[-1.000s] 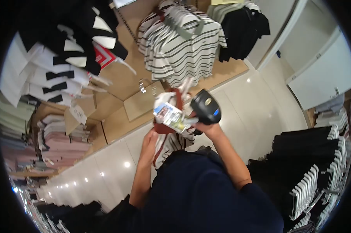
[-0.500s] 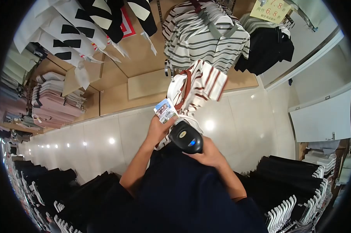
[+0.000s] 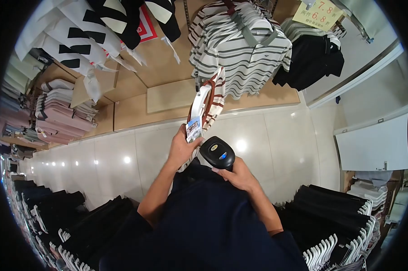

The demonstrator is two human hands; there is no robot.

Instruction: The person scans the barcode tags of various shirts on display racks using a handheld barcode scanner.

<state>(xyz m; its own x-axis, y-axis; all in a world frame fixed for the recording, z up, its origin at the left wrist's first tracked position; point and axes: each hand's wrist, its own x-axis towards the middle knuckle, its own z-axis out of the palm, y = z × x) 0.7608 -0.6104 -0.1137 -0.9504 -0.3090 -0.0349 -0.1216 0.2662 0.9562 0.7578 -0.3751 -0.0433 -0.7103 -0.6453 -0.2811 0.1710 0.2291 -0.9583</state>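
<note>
My left hand (image 3: 182, 148) is closed on a printed hang tag (image 3: 194, 129), pinched at its lower edge. Just beyond it is a cream shirt with red-brown stripes (image 3: 218, 92) and a brown collar, on a white hanger (image 3: 198, 106). Part of the shirt is hidden behind my left hand and the tag; whether that hand also grips its cloth I cannot tell. A black barcode scanner (image 3: 216, 151), with a small blue light on top, is gripped by my right hand (image 3: 240, 175). The scanner's head is close to the tag, slightly to its right.
Striped polo shirts (image 3: 247, 54) hang ahead, with black garments (image 3: 312, 61) and a yellow sign (image 3: 319, 14) to their right. A low wooden ledge (image 3: 168, 101) runs beneath. Racks of black clothes (image 3: 326, 207) flank me, and pink folded-looking garments (image 3: 61, 113) are at left.
The striped shirt has turned and swung left, now seen narrower and edge-on with its hanger upright. The tag has tilted more upright. The scanner has moved slightly away from the shirt.
</note>
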